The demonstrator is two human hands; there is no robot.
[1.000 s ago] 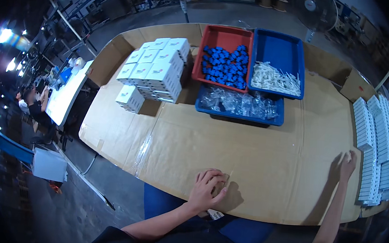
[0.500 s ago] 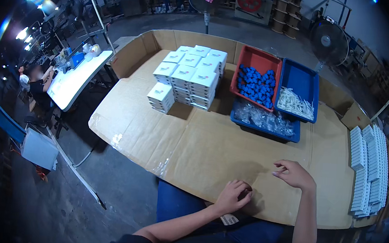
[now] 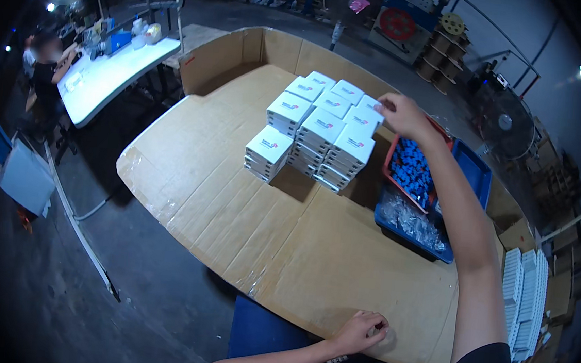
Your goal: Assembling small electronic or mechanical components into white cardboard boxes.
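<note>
A stack of small white square boxes [image 3: 323, 127] with a pink-and-dark mark on each lid stands on the cardboard-covered table [image 3: 234, 208]. My right hand [image 3: 405, 117] reaches over to its far right side. The fingers are bent around the edge of a white box [image 3: 371, 106] in the back right of the stack. Part of that box is behind the fingers. My left hand [image 3: 359, 333] rests at the table's near edge, fingers loosely curled with a gap to the thumb. No object shows in it.
Beyond my right forearm, a red tray [image 3: 389, 155] of blue parts and a blue tray [image 3: 475, 170] sit above another blue tray [image 3: 405, 244] of clear plastic pieces. White slatted strips [image 3: 526, 295] pile up at the right. A person [image 3: 48, 70] sits at a white table [image 3: 110, 85].
My right hand has moved from the near right of the table up to the box stack. My left hand has shifted slightly nearer to me. The view has turned and tilted.
</note>
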